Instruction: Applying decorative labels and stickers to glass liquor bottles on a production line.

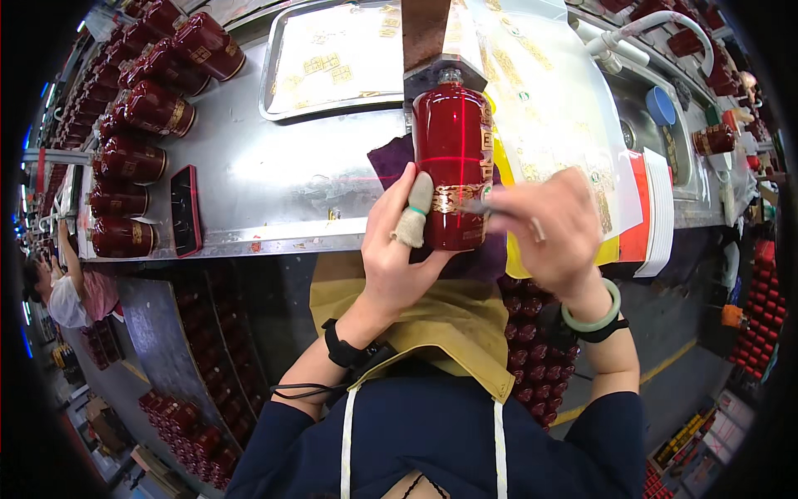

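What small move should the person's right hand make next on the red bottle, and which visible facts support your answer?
Probably press the gold label flat against the red bottle. The right hand has its fingertips at the label's edge, while the left hand steadies the bottle lying on the purple cloth.

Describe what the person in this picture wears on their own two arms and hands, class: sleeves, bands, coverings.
The left hand has a beige cloth finger cot with a teal rim on one finger and a black wrist strap trailing a thin black cord. The right hand has a pale ring, and its wrist bears a pale green bangle beside a black band. Short dark navy sleeves end above the elbows.
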### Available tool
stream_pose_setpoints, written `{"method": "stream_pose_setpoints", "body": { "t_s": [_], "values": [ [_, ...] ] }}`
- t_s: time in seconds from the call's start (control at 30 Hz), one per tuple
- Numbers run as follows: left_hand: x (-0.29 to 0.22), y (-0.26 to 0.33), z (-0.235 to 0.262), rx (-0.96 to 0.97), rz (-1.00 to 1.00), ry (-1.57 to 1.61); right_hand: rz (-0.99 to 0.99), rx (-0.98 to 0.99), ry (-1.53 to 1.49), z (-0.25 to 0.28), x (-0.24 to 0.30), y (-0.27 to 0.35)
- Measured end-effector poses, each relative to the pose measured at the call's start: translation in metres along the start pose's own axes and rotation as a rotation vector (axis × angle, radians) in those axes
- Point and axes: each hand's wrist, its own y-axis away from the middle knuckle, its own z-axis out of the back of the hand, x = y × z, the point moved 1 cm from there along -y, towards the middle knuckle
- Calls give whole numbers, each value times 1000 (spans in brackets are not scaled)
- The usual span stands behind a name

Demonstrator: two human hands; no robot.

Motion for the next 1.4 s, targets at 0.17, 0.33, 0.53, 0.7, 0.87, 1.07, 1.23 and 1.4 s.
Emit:
{"method": "stream_pose_setpoints", "body": {
  "t_s": [0.17, 0.33, 0.53, 0.7, 0.87, 1.07, 1.23, 1.4],
  "values": [
    [-9, -1, 1, 85, -162, -240, -138, -232, 113, 24, -16, -6],
    [-22, -4, -10, 46, -259, -464, -143, -236, 115, 20, -18, -6],
    [-21, -8, -7, -43, -94, -234, -124, -181, 168, -1, -21, -6],
    [3, -2, 0, 67, 77, 27, 212, 138, -119, -24, 9, 7],
    [9, -1, 4, 104, -7, -43, 96, -125, 143, -36, -68, -57],
    [18, 0, 2, 163, 58, 66, 363, 38, -56, -35, -27, -12],
    [23, 0, 6, 168, -5, 36, 84, -86, 33, -29, -48, -18],
    [26, 0, 2, 188, -19, 20, 326, 11, 1, -28, -4, 31]
  ]
}}
